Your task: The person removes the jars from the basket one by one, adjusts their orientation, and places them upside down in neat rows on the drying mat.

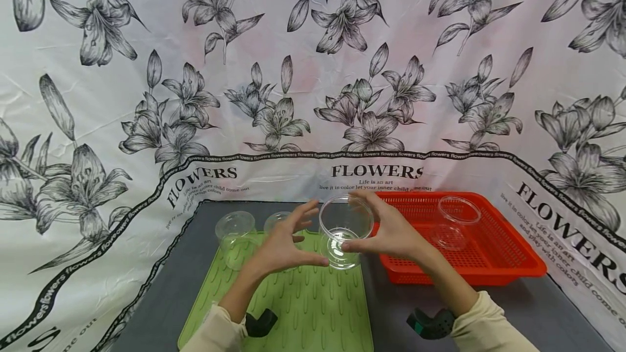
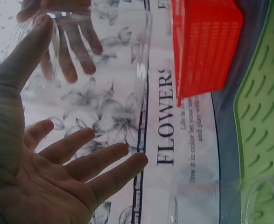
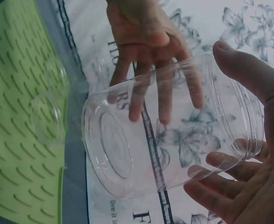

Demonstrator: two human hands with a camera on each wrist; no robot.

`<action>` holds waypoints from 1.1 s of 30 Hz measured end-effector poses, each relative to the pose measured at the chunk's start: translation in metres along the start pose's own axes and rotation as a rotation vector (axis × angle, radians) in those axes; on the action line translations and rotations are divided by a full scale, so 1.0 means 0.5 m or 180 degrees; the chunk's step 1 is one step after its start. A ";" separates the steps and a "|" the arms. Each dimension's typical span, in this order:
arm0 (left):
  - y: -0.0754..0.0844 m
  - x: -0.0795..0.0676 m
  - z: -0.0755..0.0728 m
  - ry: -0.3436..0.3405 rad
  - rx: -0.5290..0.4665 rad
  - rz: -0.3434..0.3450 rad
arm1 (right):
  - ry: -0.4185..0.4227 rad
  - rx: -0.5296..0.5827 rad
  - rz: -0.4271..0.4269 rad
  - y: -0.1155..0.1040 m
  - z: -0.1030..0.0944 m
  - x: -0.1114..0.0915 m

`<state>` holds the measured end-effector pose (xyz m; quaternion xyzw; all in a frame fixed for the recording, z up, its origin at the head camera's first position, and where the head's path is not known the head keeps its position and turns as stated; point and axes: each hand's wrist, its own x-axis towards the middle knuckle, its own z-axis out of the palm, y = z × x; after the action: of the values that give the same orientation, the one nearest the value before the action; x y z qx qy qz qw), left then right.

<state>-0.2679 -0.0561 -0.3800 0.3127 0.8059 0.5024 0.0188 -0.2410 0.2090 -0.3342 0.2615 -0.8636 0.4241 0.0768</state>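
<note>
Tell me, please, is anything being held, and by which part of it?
The right grip holds a clear plastic jar near its rim.

Held jar (image 1: 339, 227) is seen as clear plastic, smooth and glossy, with highlights thrown back from base and rim. Same see-through, shiny finish is shown by the other jars (image 1: 236, 227) and the basket jar (image 1: 449, 239). Basket (image 1: 518, 268): perforated plastic, semi-gloss. Mat (image 1: 318, 308): matt, roughened by raised ridges. Desk (image 1: 391, 297): smooth, matt. Backdrop (image 1: 274, 31): printed sheet, lightly creased, faint sheen. Sleeves (image 1: 494, 325): matt cloth.
</note>
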 end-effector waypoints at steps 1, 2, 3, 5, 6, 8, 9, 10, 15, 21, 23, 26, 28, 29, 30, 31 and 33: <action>0.003 0.001 0.003 -0.0010 -0.0026 0.0016 | -0.0017 0.0014 -0.0020 -0.004 0.003 0.000; 0.007 0.001 0.006 -0.0017 -0.0046 0.0027 | -0.0042 0.0030 -0.0035 -0.007 0.006 0.000; 0.011 0.001 0.009 -0.0024 -0.0070 0.0034 | -0.0073 0.0064 -0.0053 -0.010 0.008 0.000; 0.016 0.000 0.013 -0.0033 -0.0116 0.0037 | -0.0157 0.0161 -0.0098 -0.014 0.013 0.002; 0.018 -0.001 0.014 -0.0037 -0.0133 0.0042 | -0.0195 0.0187 -0.0121 -0.015 0.015 0.002; 0.020 -0.001 0.017 -0.0039 -0.0167 0.0062 | -0.0280 0.0206 -0.0152 -0.018 0.019 0.003; 0.021 -0.002 0.017 -0.0039 -0.0183 0.0071 | -0.0309 0.0206 -0.0170 -0.018 0.020 0.004; 0.021 -0.002 0.018 -0.0034 -0.0200 0.0072 | -0.0329 0.0183 -0.0180 -0.019 0.021 0.004; 0.018 -0.005 0.018 0.0000 -0.0240 0.0074 | -0.0328 0.0030 -0.0228 -0.021 0.026 0.006; 0.009 -0.008 0.019 0.0057 -0.0301 0.0099 | -0.0288 0.0078 -0.0301 -0.024 0.031 0.006; 0.006 -0.009 0.019 0.0073 -0.0320 0.0090 | -0.0252 0.0069 -0.0296 -0.023 0.032 0.004; -0.001 -0.012 0.017 0.0107 -0.0414 0.0099 | -0.0177 0.0029 -0.0289 -0.016 0.033 -0.001; -0.006 -0.015 0.014 0.0139 -0.0511 0.0156 | -0.0137 0.0014 -0.0311 -0.008 0.034 -0.005; -0.009 -0.016 0.012 0.0159 -0.0557 0.0188 | -0.0121 0.0024 -0.0330 -0.004 0.035 -0.007; -0.013 -0.018 0.009 0.0172 -0.0615 0.0233 | -0.0111 0.0047 -0.0346 0.000 0.035 -0.009; -0.015 -0.020 0.007 0.0184 -0.0664 0.0258 | -0.0102 0.0081 -0.0367 0.005 0.037 -0.010; -0.019 -0.022 0.003 0.0186 -0.0773 0.0350 | -0.0083 0.0171 -0.0402 0.012 0.039 -0.013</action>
<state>-0.2628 -0.0635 -0.3917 0.3370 0.7210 0.6054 0.0056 -0.2367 0.1992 -0.3529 0.3230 -0.8346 0.4380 0.0851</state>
